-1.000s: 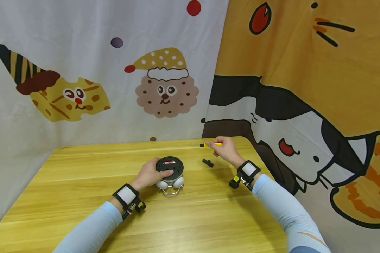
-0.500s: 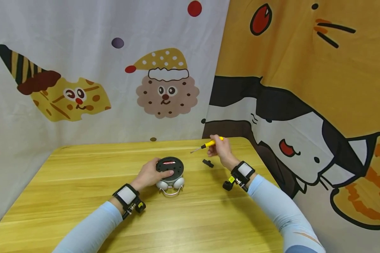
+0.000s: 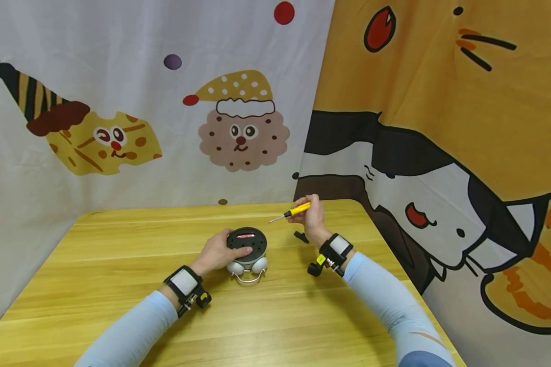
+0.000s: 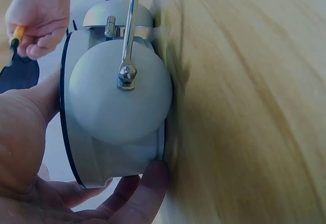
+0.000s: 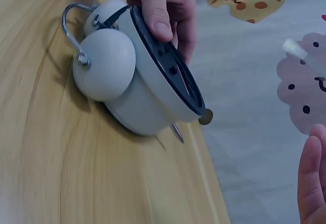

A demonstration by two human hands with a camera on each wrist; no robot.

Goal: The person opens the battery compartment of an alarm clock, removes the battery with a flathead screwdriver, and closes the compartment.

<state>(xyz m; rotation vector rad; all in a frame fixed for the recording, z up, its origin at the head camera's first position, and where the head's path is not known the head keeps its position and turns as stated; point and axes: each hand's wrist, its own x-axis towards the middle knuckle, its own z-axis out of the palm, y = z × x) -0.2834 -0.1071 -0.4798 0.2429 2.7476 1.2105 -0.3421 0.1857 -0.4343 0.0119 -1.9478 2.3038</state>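
Note:
A twin-bell alarm clock (image 3: 255, 239) lies face down on the table, its black back up and its two pale bells toward me. My left hand (image 3: 213, 253) grips it from the left side, thumb across the back and fingers curled round the body in the left wrist view. Something red and white shows in a slot of the back. My right hand (image 3: 313, 220) holds a yellow-handled screwdriver (image 3: 300, 208) in the air, right of the clock. The screwdriver's tip points left and down, apart from the clock. Beneath the right hand lies a small black plastic piece (image 3: 300, 237), partly hidden.
The wooden table (image 3: 119, 265) ends at a far edge just beyond the hands. Behind it hangs a printed curtain (image 3: 239, 183) with cartoon figures. Each wrist carries a strapped-on camera mount, the right one (image 3: 315, 269) low over the table.
My right hand has moved left, nearer the clock, and the screwdriver has gone from level to tilted tip-down. The left hand and clock have stayed put.

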